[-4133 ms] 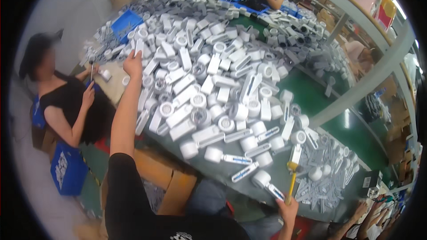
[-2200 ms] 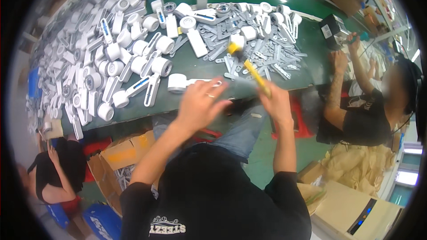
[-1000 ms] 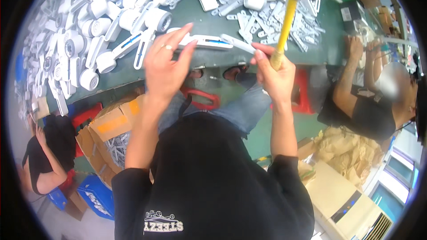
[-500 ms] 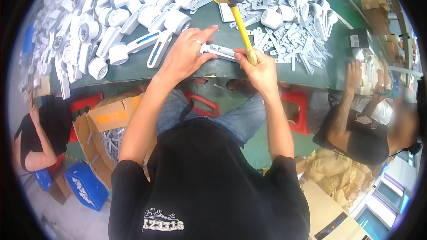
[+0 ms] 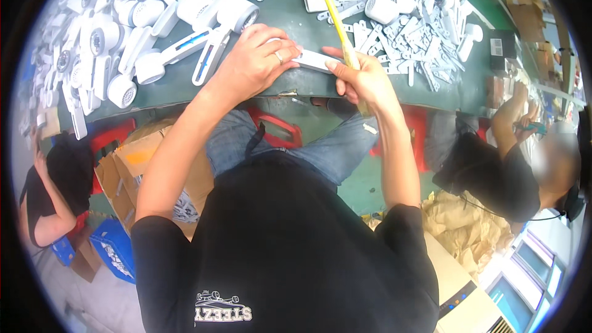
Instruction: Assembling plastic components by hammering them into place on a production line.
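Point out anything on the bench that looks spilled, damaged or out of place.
A few white round pieces lie among the flat grey strips beyond the right hand, which looks odd: most similar ones form the white heap at left. No damage is apparent.

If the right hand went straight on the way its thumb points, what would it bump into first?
Probably the left hand, by its fingertips. The right hand, with the yellow hammer, seems to touch the white handle between them, though depth is hard to judge.
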